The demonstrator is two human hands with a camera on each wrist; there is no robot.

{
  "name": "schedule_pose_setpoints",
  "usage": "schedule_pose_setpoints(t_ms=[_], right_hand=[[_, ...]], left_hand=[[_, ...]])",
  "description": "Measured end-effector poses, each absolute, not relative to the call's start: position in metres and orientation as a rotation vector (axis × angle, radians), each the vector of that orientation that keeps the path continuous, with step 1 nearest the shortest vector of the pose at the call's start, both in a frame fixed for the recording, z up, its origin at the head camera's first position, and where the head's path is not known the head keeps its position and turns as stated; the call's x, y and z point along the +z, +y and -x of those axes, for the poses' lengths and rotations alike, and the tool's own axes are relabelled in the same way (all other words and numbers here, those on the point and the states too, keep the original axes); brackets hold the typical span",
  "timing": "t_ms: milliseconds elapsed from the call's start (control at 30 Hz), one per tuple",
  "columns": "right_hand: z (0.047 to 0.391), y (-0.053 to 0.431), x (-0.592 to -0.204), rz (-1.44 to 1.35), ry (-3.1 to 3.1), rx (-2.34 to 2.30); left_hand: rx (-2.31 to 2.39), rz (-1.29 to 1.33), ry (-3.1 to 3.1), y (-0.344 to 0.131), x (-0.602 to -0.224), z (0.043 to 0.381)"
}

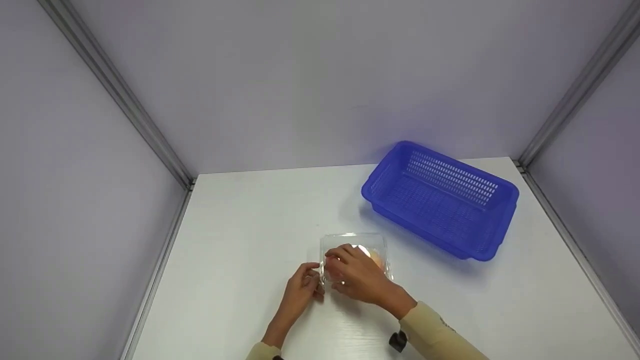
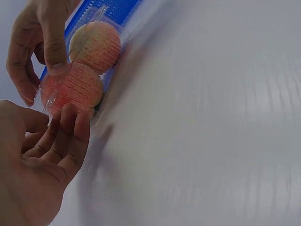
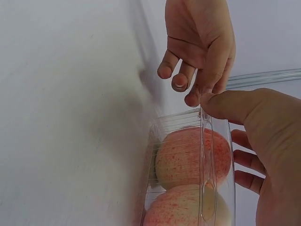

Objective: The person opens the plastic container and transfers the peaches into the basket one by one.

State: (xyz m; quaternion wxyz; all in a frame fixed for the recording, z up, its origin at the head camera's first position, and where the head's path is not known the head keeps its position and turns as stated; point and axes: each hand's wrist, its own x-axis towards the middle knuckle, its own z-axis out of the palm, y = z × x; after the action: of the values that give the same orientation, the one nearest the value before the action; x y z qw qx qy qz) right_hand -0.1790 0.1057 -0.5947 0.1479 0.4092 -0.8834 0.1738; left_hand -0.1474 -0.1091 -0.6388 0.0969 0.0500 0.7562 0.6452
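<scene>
A clear plastic clamshell box (image 1: 331,242) stands on the table in front of me. Through its ribbed side in the left wrist view show a yellow-pink peach (image 2: 99,47) and a redder peach (image 2: 80,89). My right hand (image 1: 364,276) reaches over the box, its thumb (image 3: 230,104) on the rim near the left corner and its fingers spread over the lid. My left hand (image 1: 299,292) is at the box's left end, bent fingertips against that corner. The two hands meet closely there. The right hand hides part of the lid and fruit.
A blue plastic basket (image 1: 445,245) with slotted walls stands behind and to the right of the box. The white table (image 1: 240,225) is enclosed by pale panels (image 1: 320,90) at the back and both sides. A small black device (image 1: 398,341) hangs by the right sleeve.
</scene>
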Motion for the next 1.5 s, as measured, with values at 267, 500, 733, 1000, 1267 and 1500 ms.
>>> schedule_pose_setpoints(t_ms=[267,500,733,1000,1267,1500], right_hand=[[0.181,0.101,-0.596,-1.18,-2.463,0.385],[0.181,0.097,-0.599,-1.152,-2.45,0.309],[0.181,0.092,-0.602,-1.143,-2.407,0.248],[0.181,0.089,-0.605,-1.125,-2.362,0.156],[0.173,0.087,-0.602,-1.118,-2.301,-0.001],[0.171,0.082,-0.608,-1.084,-2.273,-0.007]], left_hand=[[1.937,-0.078,2.136,-0.109,-0.64,0.146],[1.943,-0.068,2.103,-0.108,-0.641,0.147],[1.958,-0.069,2.075,-0.108,-0.642,0.148],[1.967,-0.073,2.085,-0.108,-0.642,0.148],[1.947,-0.062,2.145,-0.107,-0.641,0.148],[1.986,-0.047,2.126,-0.108,-0.644,0.148]])
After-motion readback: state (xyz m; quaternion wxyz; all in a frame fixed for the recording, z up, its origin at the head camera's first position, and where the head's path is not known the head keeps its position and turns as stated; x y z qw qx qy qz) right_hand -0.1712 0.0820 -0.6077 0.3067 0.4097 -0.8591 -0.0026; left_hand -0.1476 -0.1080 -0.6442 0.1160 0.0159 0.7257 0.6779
